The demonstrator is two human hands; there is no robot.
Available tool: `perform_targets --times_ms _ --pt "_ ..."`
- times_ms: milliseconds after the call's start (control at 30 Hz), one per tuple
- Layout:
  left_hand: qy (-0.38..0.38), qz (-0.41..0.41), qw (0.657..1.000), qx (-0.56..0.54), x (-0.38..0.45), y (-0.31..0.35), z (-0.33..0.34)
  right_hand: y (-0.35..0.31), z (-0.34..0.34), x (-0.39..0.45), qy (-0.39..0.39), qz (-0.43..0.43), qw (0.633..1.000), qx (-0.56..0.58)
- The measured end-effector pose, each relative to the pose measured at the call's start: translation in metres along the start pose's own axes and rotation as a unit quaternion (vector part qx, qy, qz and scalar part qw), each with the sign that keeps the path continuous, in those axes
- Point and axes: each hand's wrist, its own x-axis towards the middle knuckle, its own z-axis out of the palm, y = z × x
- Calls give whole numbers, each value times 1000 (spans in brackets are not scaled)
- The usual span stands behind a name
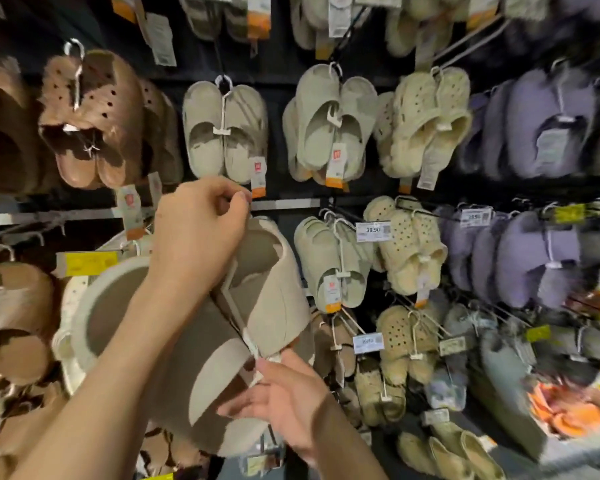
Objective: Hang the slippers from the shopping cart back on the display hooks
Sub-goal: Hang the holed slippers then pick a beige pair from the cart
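Note:
A pair of beige slippers on a white plastic hanger is held up in front of the display wall, below the rail. My left hand pinches the hanger's top near the rail. My right hand grips the lower end of the hanger strip under the slippers. The hook that the hanger's top meets is hidden behind my left hand.
Rows of hung slippers fill the wall: brown clogs at left, cream pairs above, more cream slides right, lilac fluffy pairs far right. Price tags stick out on hooks. Orange sandals lie at lower right.

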Motion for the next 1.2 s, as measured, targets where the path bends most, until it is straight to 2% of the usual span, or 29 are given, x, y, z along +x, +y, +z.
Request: perform_targets --times_ms 67,267,433,533,700,767,833,900,1000,1067,1200 --pt "-26 -7 999 -38 -1 3 5 0 4 -10 -11 -4 1000 -14" --pt "-72 -32 992 -99 -7 8 23 -6 -1 -21 60 -42 993 -98" --pt "-83 -28 990 -106 -1 11 24 -16 -2 -19 87 -65 990 -85" --pt "-86 30 995 -45 7 11 12 -24 4 -15 97 -92 989 -59" --pt "-32 122 988 87 22 4 -22 -35 24 -3 84 -125 987 -56" --pt "-21 106 979 172 30 -8 -33 -38 31 5 80 -140 986 -32" --pt "-23 65 977 202 35 -22 -43 -44 38 11 76 -154 985 -9" --pt "-32 38 987 154 36 -31 -50 -53 46 17 67 -164 984 1" --pt "-46 -30 998 -5 41 -37 -55 -76 65 31 56 -181 982 17" --pt "-53 -63 993 -83 50 -43 -51 -93 82 44 46 -187 981 35" --pt "-66 -107 978 -166 81 -51 -35 -131 114 77 -9 -184 978 94"
